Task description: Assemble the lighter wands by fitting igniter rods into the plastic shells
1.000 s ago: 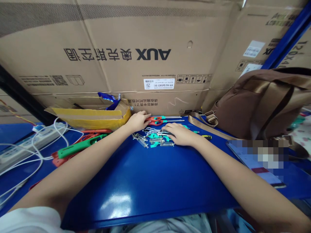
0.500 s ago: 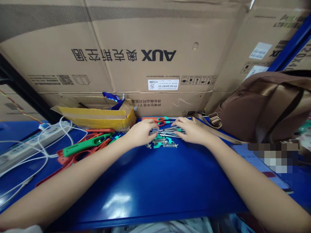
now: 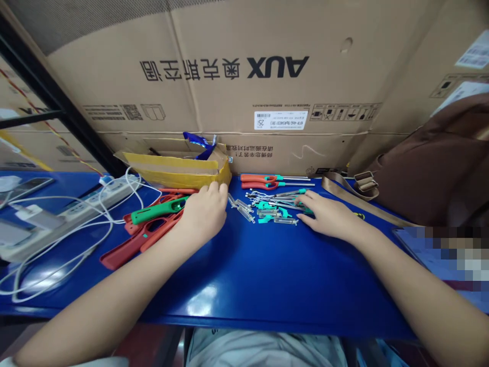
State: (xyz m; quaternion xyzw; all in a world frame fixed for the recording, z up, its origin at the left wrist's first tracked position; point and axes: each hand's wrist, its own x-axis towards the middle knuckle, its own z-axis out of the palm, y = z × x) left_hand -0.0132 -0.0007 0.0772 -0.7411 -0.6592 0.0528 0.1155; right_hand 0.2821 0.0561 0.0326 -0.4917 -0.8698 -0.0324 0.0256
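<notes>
My left hand (image 3: 206,213) is curled beside a pile of red lighter casings (image 3: 126,250) and a green lighter casing (image 3: 157,212). Its fingers are pressed together, and whatever they grip is hidden. On the right, my right hand (image 3: 324,213) has thumb and fingers apart at the edge of several thin metal rods (image 3: 287,194). White wires (image 3: 255,195) lie among the rods. In front of them are teal plastic pieces (image 3: 263,219) and clear fuel tanks (image 3: 286,221). More clear tanks (image 3: 244,211) lie close to my left hand. Two orange-red stick lighters (image 3: 257,178) rest behind.
A cardboard box with yellow tape (image 3: 171,176) stands behind my left hand. White cables (image 3: 110,219) and a power strip (image 3: 91,204) cover the left side. On the right are a brown bag (image 3: 428,158), its strap (image 3: 367,204) and a partly blurred flat device (image 3: 424,260).
My left hand has moved left from the rods to the casing pile, its fingers now closed. My right hand stays by the rods. The view has shifted slightly left.
</notes>
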